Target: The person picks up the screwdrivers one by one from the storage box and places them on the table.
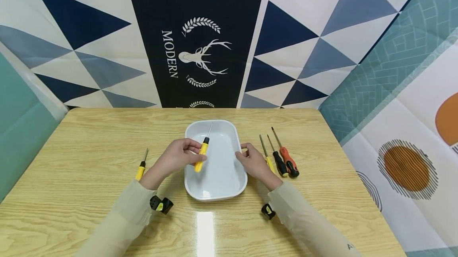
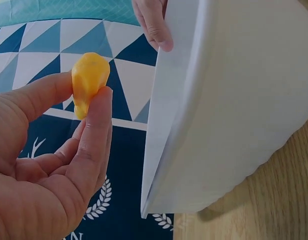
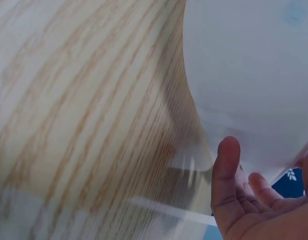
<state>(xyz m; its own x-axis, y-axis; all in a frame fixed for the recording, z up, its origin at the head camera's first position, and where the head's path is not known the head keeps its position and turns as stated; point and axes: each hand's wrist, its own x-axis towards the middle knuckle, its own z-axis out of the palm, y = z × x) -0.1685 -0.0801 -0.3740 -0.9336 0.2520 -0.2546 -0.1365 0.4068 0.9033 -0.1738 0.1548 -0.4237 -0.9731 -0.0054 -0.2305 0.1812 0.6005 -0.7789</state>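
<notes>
My left hand (image 1: pixel 182 154) pinches a screwdriver (image 1: pixel 202 155) by its yellow handle between thumb and fingers, over the left part of a white tray (image 1: pixel 218 185). The screwdriver's thin shaft points away from me. In the left wrist view its yellow handle end (image 2: pixel 91 75) shows, with the shaft hidden. At the tray's right rim, my right hand (image 1: pixel 255 161) grips the edge. From the right wrist, its fingers (image 3: pixel 226 170) lie along the tray's outer wall, while the thumb is mostly out of frame.
Right of the tray lie a yellow screwdriver (image 1: pixel 269 163), a black one (image 1: pixel 280 163) and a red-and-black one (image 1: pixel 289 161). Another yellow screwdriver (image 1: pixel 140 171) lies beside my left forearm. The wooden table (image 1: pixel 100 142) meets a patterned cloth (image 1: pixel 200 70) at the back.
</notes>
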